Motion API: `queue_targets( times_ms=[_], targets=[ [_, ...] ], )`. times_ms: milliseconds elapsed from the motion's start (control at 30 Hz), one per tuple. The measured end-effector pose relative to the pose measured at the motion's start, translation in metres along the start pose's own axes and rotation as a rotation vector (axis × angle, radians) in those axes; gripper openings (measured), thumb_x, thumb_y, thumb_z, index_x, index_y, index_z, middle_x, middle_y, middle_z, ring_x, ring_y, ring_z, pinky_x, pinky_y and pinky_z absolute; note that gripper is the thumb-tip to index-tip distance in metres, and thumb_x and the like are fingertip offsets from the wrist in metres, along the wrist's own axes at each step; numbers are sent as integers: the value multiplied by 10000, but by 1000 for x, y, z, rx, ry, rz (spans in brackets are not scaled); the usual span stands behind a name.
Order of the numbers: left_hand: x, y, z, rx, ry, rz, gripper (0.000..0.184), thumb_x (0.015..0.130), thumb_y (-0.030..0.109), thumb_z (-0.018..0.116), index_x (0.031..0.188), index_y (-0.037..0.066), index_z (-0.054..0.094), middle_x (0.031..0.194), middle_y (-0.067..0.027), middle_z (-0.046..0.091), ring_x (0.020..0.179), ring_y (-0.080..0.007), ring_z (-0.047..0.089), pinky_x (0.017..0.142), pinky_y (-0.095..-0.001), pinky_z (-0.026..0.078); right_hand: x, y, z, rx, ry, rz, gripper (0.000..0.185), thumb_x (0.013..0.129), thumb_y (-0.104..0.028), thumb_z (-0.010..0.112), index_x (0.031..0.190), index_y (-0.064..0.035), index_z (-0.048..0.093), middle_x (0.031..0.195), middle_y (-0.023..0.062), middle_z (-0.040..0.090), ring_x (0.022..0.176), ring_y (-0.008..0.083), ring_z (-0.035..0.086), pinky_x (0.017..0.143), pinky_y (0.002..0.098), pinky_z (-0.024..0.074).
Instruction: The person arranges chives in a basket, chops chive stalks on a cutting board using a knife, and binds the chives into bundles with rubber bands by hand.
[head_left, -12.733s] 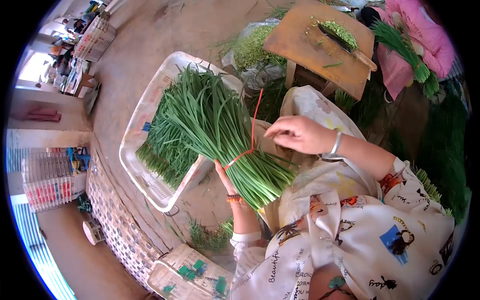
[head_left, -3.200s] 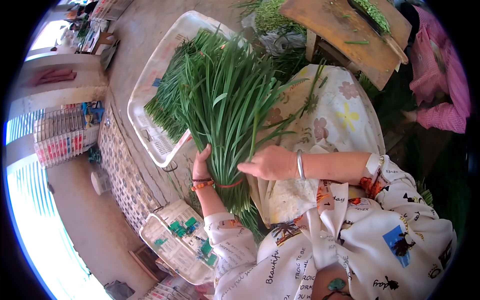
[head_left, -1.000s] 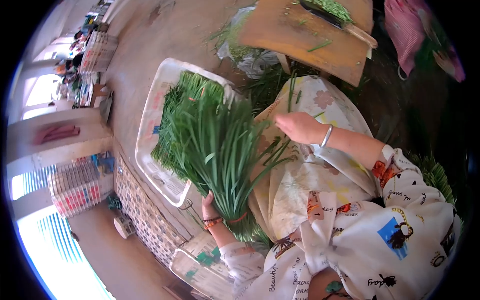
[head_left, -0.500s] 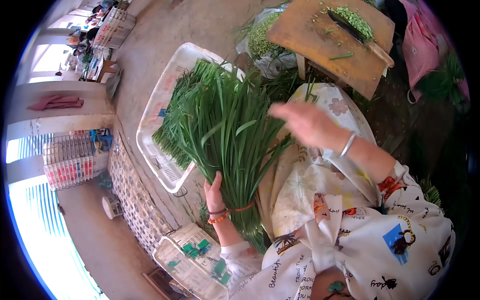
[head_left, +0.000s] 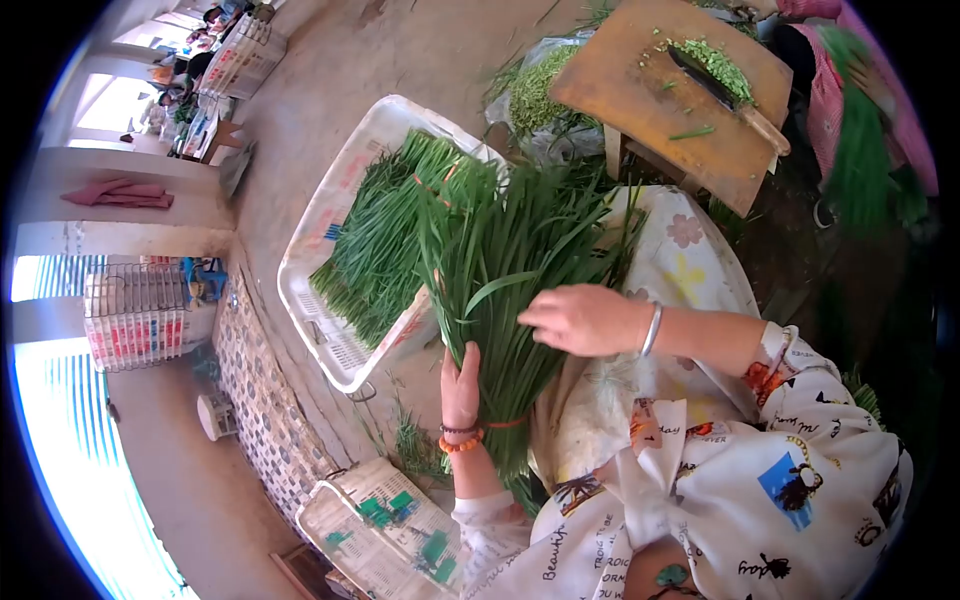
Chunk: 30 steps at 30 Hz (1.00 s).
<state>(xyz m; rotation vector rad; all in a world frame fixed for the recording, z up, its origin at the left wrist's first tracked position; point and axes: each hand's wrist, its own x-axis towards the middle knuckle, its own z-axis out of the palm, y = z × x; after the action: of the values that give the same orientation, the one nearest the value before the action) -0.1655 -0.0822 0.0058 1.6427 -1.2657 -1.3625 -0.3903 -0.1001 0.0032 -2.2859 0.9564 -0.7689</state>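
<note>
A large bundle of green chives (head_left: 520,290) stands upright before my body, tied low down with a red band (head_left: 507,424). My left hand (head_left: 460,390) grips its left side just above that band, thumb toward the leaves. Over the right side of the bundle is my right hand (head_left: 580,318), fingers stretched out at the leaves and apparently holding nothing. One loose leaf (head_left: 500,285) bends across the front. Behind the bundle, a white crate (head_left: 300,270) holds more chives (head_left: 385,240) laid in bunches.
A wooden board (head_left: 640,100) carries a knife (head_left: 705,75) and chopped green bits. Beside it sits a plastic bag (head_left: 545,95) of green trimmings. Another white crate (head_left: 320,500) stands at lower left. At far right a person (head_left: 890,90) handles greens.
My right hand has come down and left onto the leaves. The bundle and my left hand have shifted slightly right, and the leaf tops lean further right. The other person's greens have risen.
</note>
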Motion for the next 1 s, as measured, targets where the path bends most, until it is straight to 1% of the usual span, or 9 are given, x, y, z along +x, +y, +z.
queue_targets(
  times_ms=[100, 133, 333, 400, 533, 633, 700, 867, 1000],
  targets=[
    [0, 3, 3, 107, -13, -24, 393, 887, 256, 413, 1147, -37, 445, 1047, -66, 519, 939, -137, 455, 834, -253, 344, 10, 4, -35, 198, 144, 136, 160, 806, -98, 519, 949, -41, 560, 828, 95, 562, 679, 225, 582, 587, 289, 473],
    [0, 3, 4, 102, -10, -24, 393, 887, 256, 413, 1147, -37, 445, 1047, -66, 519, 939, -137, 455, 834, -253, 344, 14, 2, -45, 248, 178, 171, 143, 806, -130, 502, 897, -40, 568, 807, 114, 560, 724, 282, 563, 639, 341, 464],
    [-2, 1, 4, 232, 38, -74, 493, 898, 369, 340, 1132, -51, 450, 1003, -91, 540, 905, -168, 475, 806, -274, 362, 24, 3, -47, 323, 188, 159, 132, 803, -112, 502, 886, -40, 576, 802, 105, 576, 716, 271, 565, 641, 339, 457],
    [1, -7, 1, 247, 32, -66, 531, 896, 403, 312, 1114, -58, 461, 961, -119, 557, 883, -190, 492, 787, -293, 374, 25, 4, -44, 285, 184, 164, 120, 791, -60, 529, 898, -35, 578, 790, 88, 577, 692, 229, 573, 604, 293, 461],
    [1, -6, 3, 308, 38, -23, 529, 895, 400, 313, 1103, -63, 464, 935, -154, 568, 868, -219, 510, 772, -311, 382, 38, 14, -42, 137, 253, 160, 105, 774, -62, 545, 868, -26, 574, 777, 87, 571, 703, 240, 564, 619, 303, 453],
    [1, -4, 6, 348, 61, -4, 537, 892, 407, 314, 1093, -68, 466, 927, -200, 565, 879, -268, 520, 774, -326, 382, 57, 29, -34, -93, 351, -5, 108, 747, -108, 574, 839, -51, 564, 816, 59, 563, 776, 234, 538, 745, 336, 405],
    [0, 0, 5, 438, 11, -1, 552, 873, 431, 314, 1179, -21, 398, 1001, -280, 525, 976, -415, 476, 807, -403, 381, 66, 37, -28, -146, 282, -34, 116, 739, -112, 580, 842, -62, 563, 822, 54, 557, 791, 227, 532, 771, 339, 388],
    [-2, 0, 11, 496, 56, -86, 562, 862, 433, 332, 1191, -19, 387, 1010, -296, 513, 978, -425, 468, 812, -413, 381, 75, 44, -15, -241, 86, -77, 162, 669, -147, 630, 799, -88, 554, 816, 35, 501, 827, 193, 501, 839, 346, 333],
    [-2, 0, 14, 494, 111, -49, 591, 866, 463, 310, 1103, -57, 461, 943, -278, 537, 937, -397, 492, 793, -371, 375, 77, 42, -8, -236, 120, -98, 168, 636, -151, 646, 751, -93, 539, 804, 37, 476, 821, 193, 490, 845, 349, 324]
  ],
)
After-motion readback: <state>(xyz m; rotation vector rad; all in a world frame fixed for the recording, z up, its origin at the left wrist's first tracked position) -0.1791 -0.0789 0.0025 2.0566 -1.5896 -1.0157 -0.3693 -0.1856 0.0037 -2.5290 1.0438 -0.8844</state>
